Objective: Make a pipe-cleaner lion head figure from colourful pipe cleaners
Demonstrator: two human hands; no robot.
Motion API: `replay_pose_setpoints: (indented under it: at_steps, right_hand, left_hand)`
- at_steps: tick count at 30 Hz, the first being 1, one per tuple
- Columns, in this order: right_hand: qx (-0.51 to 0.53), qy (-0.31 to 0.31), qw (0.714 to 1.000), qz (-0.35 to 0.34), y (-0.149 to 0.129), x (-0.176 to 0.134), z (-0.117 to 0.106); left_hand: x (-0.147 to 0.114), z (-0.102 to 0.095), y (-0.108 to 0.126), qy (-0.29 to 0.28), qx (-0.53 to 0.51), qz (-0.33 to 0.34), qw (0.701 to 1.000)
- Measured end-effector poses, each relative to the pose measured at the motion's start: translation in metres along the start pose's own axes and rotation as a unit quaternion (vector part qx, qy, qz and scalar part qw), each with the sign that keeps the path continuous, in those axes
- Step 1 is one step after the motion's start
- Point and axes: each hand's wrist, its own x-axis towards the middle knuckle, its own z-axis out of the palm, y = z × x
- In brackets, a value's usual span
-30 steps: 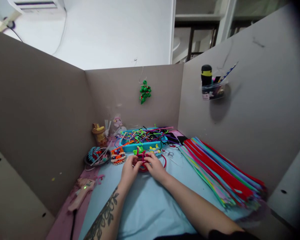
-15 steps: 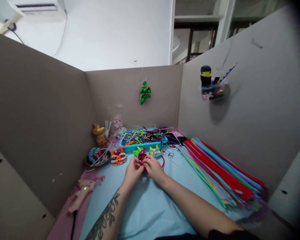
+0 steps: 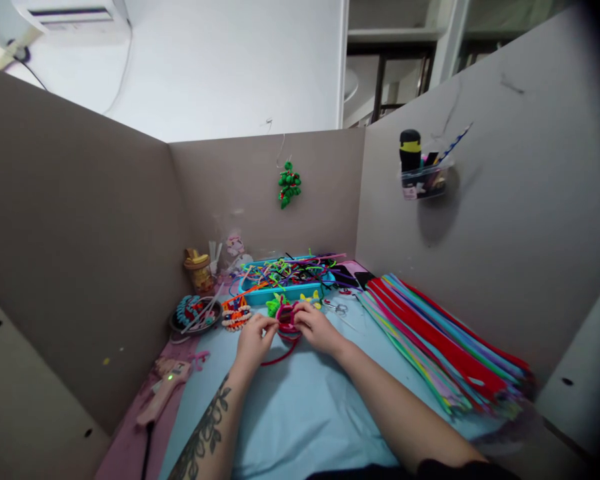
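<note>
Between my hands is a small round, open-topped piece (image 3: 287,328) bent from magenta-red pipe cleaners. A loose red pipe cleaner end (image 3: 279,360) curves down from it to the left over the blue cloth. My left hand (image 3: 254,339) pinches at the piece's left edge, thumb and forefinger together. Closed on the right rim is my right hand (image 3: 318,328), its fingertips partly hiding that side. Just behind stand a bright green pipe cleaner figure (image 3: 275,305) and a yellow one (image 3: 311,298), partly covered by my right hand.
A blue tray (image 3: 265,295) heaped with pipe cleaner pieces stands behind. Long pipe cleaner bundles (image 3: 445,340) lie right, near scissors (image 3: 339,308). At left are an orange-and-white beaded-looking piece (image 3: 237,315), a dark bowl (image 3: 207,325) and a pink glue gun (image 3: 163,393). Grey partitions (image 3: 265,173) enclose the table.
My hands have moved apart, the left one leftward, the right slightly right, baring the piece's round opening. The loose red end has swung from the right side to the lower left.
</note>
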Motion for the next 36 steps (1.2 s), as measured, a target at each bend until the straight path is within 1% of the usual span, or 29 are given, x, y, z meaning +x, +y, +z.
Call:
replay_pose_setpoints:
  at_steps: [3,8,10,13,16,21,29,31,34,36]
  right_hand:
    - [0.002,-0.004,1.000,0.013,-0.001,-0.001,-0.002]
    - [-0.030,0.051,0.996,0.071,-0.001,0.000,0.008]
    - [-0.045,0.061,0.993,0.096,0.000,0.000,0.012]
    - [-0.044,0.060,0.989,0.127,0.001,0.000,0.015]
    - [-0.034,0.046,0.988,0.147,0.000,0.001,0.014]
    - [-0.026,0.020,0.990,0.134,-0.005,0.002,0.009]
    - [-0.029,0.058,0.992,0.112,-0.008,0.002,0.011]
    - [-0.036,0.064,0.991,0.110,-0.007,0.001,0.013]
    - [-0.045,0.074,0.991,0.101,-0.007,0.000,0.017]
    - [-0.046,0.079,0.991,0.093,-0.008,-0.001,0.019]
  left_hand:
    - [0.000,0.001,-0.001,-0.015,0.010,0.000,1.000]
    - [0.000,0.002,-0.001,-0.033,0.004,-0.013,0.999]
    - [0.000,0.002,-0.001,-0.037,0.002,-0.015,0.999]
    - [0.001,0.002,-0.002,-0.041,0.009,-0.014,0.999]
    - [0.001,0.001,-0.003,-0.045,0.017,-0.013,0.999]
    - [0.000,0.001,-0.003,-0.046,0.036,-0.026,0.998]
    - [0.002,-0.003,-0.004,-0.066,0.035,-0.029,0.997]
    - [0.001,-0.005,-0.002,-0.062,0.040,-0.020,0.997]
    - [-0.001,-0.007,0.008,-0.041,0.074,0.015,0.996]
    - [-0.003,-0.006,0.016,-0.045,0.098,0.034,0.994]
